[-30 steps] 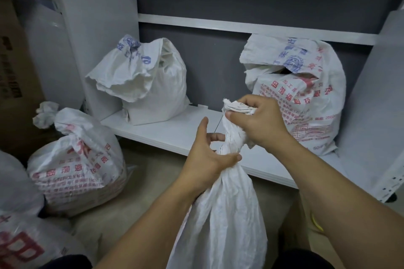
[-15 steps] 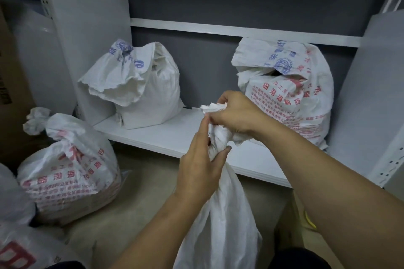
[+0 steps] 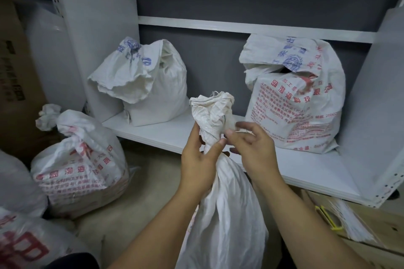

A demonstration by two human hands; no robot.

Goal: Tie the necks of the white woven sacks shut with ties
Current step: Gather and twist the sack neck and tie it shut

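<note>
The left hand point(image 3: 196, 159) clamps thumb and fingers round the twisted neck of the sack point(image 3: 223, 214) standing between the arms, likely to stop the twist unwinding. The right hand point(image 3: 251, 150) hovers just beside the neck, fingers loosely apart and blurred, with no tie visible in them. The open sack point(image 3: 301, 105) on the shelf point(image 3: 166, 135) bears red Chinese print, a blue emblem and "50".

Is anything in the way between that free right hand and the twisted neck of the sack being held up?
Nothing visible does. The right hand is just right of the sack neck, fingers loose, with only a bare gap between them. The left hand grips the neck from the other side, lower down.
</note>
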